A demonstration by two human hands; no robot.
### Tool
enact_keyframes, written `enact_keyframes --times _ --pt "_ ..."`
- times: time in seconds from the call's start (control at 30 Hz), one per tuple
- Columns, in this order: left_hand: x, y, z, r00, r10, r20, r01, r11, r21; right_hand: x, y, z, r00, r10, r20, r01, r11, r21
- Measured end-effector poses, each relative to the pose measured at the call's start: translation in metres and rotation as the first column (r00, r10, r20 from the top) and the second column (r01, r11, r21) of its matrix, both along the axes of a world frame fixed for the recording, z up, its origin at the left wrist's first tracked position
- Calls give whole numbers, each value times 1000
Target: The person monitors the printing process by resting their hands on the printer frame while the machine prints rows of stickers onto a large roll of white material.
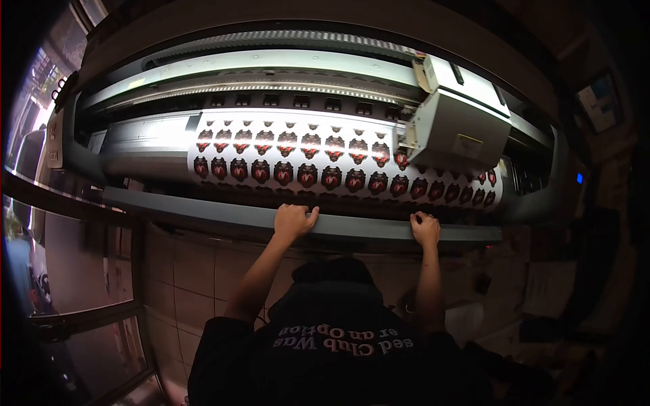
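Note:
A large-format printer (254, 59) stretches across the view in front of me. Printed white media (325, 185) with rows of red and black emblems lies over its curved platen. The pale print carriage (460, 111) is over the right part of the sheet. Along the printer's near side runs a long grey front bar (365, 226). My left hand (294, 222) grips this bar left of centre, fingers curled over it and thumb out to the side. Further right, my right hand (425, 229) rests on the same bar with its fingers curled; their tips are partly hidden.
A bare stretch of platen (145, 135) shows left of the media. Glass door panels (81, 257) stand at the left. A tiled floor (193, 274) lies below the printer. A dim screen (599, 101) is at the far right.

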State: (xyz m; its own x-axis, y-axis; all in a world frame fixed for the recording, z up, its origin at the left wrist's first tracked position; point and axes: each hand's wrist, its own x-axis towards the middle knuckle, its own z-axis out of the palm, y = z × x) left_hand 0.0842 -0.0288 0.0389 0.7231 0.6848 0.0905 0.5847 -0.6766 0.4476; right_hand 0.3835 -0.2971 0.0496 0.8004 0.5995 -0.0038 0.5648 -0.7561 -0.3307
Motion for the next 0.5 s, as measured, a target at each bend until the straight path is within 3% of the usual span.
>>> enact_keyframes --times 0.27,0.5 --pt "0 1 -1 999 -12 -47 11 1000 -23 0 0 1 997 -68 -45 66 997 -50" --pt "0 -1 2 1000 7 -14 -7 1000 9 0 0 1 1000 -8 15 8 1000 -20"
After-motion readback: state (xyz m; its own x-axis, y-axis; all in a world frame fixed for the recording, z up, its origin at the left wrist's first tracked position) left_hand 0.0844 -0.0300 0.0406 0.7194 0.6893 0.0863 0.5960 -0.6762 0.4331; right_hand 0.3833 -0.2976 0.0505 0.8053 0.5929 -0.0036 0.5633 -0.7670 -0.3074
